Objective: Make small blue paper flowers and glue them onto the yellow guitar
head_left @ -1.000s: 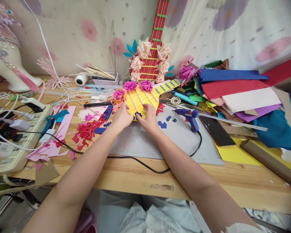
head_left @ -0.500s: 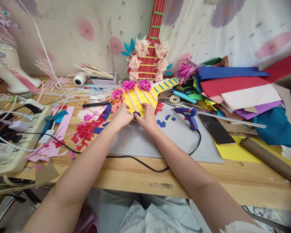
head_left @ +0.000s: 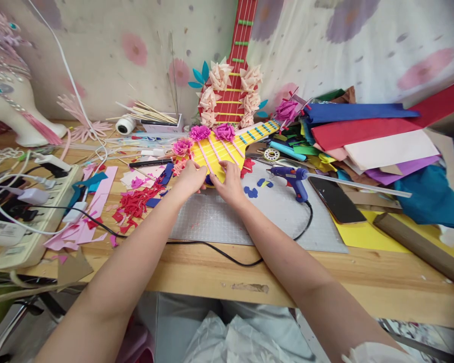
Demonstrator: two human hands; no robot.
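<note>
A yellow paper guitar (head_left: 227, 151) with pink strings and magenta paper flowers lies flat on the grey cutting mat (head_left: 227, 222). My left hand (head_left: 191, 177) rests closed on its lower left edge. My right hand (head_left: 230, 182) presses on its lower right edge. Between the two hands, their fingertips pinch a small dark blue paper piece (head_left: 209, 179) against the guitar's bottom rim; most of it is hidden by the fingers.
A blue glue gun (head_left: 293, 179) with black cord lies right of my hands, beside a black phone (head_left: 336, 201) and stacked coloured paper (head_left: 366, 136). A red paper guitar (head_left: 234, 85) leans on the wall. Red scraps (head_left: 136, 201) and a power strip (head_left: 30, 212) sit left.
My hands have closed in over the blue piece, which shows less than before. The view shifted slightly; the guitar has stayed in place.
</note>
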